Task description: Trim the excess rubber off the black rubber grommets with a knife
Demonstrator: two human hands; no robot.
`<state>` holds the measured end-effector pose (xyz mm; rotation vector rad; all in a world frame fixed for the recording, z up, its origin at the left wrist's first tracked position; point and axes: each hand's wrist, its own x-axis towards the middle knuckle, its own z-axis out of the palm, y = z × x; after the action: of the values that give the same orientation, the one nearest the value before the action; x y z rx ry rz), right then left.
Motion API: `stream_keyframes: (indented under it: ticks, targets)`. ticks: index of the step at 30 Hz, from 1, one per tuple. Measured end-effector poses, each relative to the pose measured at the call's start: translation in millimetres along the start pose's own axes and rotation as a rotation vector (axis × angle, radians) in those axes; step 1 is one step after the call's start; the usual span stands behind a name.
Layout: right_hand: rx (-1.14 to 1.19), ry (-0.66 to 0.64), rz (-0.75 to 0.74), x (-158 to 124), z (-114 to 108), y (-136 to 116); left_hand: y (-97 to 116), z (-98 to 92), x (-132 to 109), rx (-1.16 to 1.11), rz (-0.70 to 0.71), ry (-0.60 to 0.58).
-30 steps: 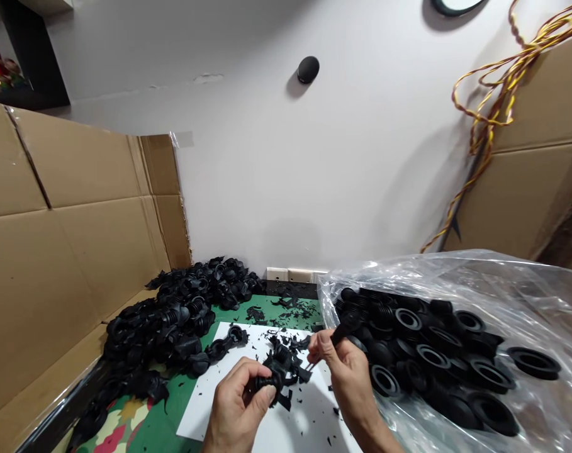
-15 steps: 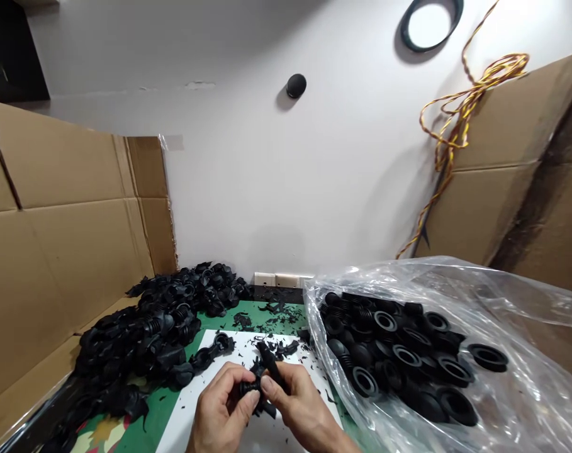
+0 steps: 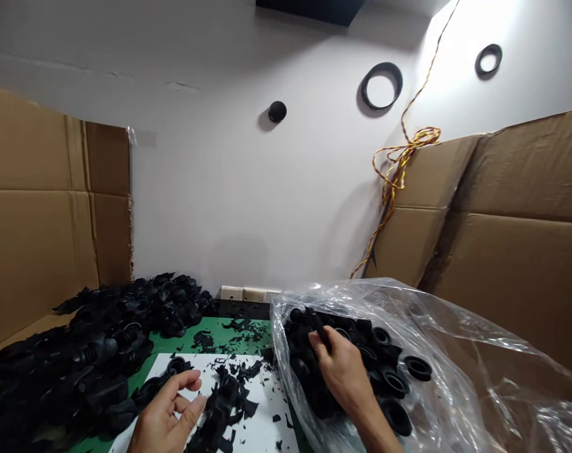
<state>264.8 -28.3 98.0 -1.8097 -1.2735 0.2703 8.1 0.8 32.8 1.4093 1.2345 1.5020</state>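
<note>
My left hand is open above the white sheet, thumb and fingers apart with nothing between them. Beside it on the sheet lie torn black rubber scraps. My right hand grips a slim black stick-like tool, its tip pointing up and away from me. This hand is over the clear plastic bag, among black rubber parts, some ring-shaped and some ribbed. Whether its fingertips touch a part as well is hidden.
A large heap of black rubber pieces covers the left side of the green surface. Cardboard panels stand on both sides. A twisted yellow-brown wire hangs against the wall at the right.
My hands have parted: the right moved right to the bag with the tool, the left let go of the ribbed black rubber part. The view has turned to the right.
</note>
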Motion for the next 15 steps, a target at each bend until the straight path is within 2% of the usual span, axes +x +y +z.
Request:
stream_keyframes:
  ticks: [2,6,9,11,15]
  targets:
    - [-0.140,0.036,0.040,9.3,-11.3,10.7,4.9,-5.9,5.1,0.046,-0.012,-0.033]
    - [-0.317,-0.032,0.094,15.9,-15.6,27.1,28.3,-11.5,14.5,0.189,-0.034,-0.155]
    - [-0.390,-0.093,0.108,13.9,-12.9,32.7,50.0,-5.4,19.6,0.403,0.008,-0.278]
    - [-0.407,-0.142,0.088,10.6,-11.5,33.3,59.8,1.7,20.1,0.578,0.026,-0.407]
    - [-0.405,-0.252,0.028,2.3,-9.6,31.6,60.2,11.8,12.6,0.680,-0.004,-0.512]
